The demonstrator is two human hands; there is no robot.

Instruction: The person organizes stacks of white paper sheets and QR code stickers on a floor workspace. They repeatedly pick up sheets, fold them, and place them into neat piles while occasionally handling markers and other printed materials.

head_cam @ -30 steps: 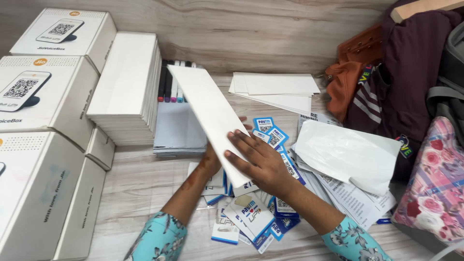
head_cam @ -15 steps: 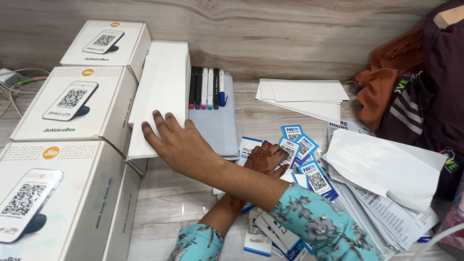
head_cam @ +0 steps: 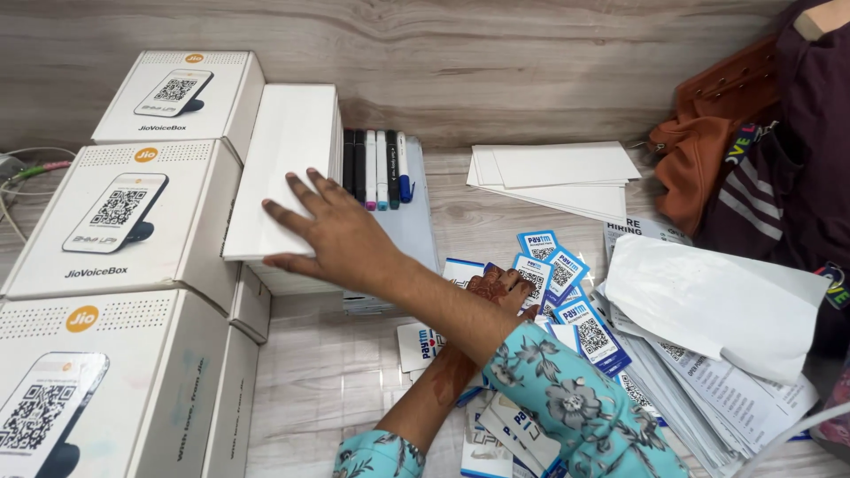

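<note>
Fingers spread, our right hand presses flat on the white card stack, seemingly squaring it against the marker pens beside it; right of that stack, our left hand rests on blue code stickers, fingers hidden.

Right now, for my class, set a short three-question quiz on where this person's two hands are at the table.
1. True or false: the right hand lies spread on the white stack.
2. The left hand rests on: A) a coffee mug, B) the blue and white code cards, C) a keyboard.
3. How many large white boxes stand left of the white stack?
Key: 1 true; 2 B; 3 three.
</note>
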